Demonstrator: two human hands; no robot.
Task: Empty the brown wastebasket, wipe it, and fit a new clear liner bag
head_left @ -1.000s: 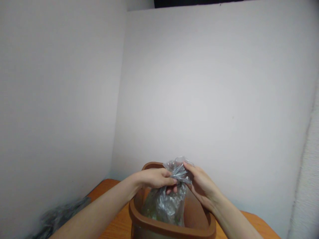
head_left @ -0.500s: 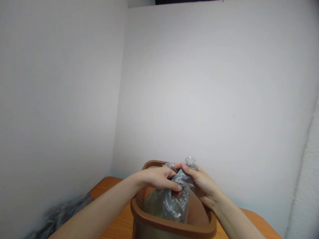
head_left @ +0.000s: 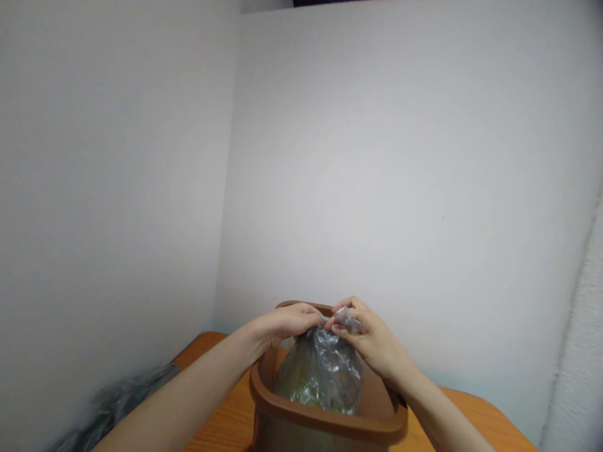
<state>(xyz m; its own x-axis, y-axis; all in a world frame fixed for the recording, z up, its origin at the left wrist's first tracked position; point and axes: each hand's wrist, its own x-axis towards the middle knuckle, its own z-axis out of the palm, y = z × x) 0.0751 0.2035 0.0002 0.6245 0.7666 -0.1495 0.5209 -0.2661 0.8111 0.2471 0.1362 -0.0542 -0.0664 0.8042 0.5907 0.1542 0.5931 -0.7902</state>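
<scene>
Left grip (head_left: pixel 292 319) and right grip (head_left: pixel 370 333) tight on plastic bag (head_left: pixel 327 370), the left higher than before.

A crinkled, see-through plastic bag (head_left: pixel 325 373) sits upright inside the brown bin (head_left: pixel 330 421) over there, bulging and greenish low down, its top bunched into a narrow neck.

Without readable text.
Bare of legible words, labels, brands, numbers or signs: on the plastic bag (head_left: pixel 325 376), just folds and glare; on the brown bin (head_left: pixel 330 423), plain rim and side; on the wooden table (head_left: pixel 230 417), just grain; on the pale wall (head_left: pixel 400 157), just a speck, too small to read; on the dark plastic (head_left: pixel 127 394), just blurred creases.
</scene>
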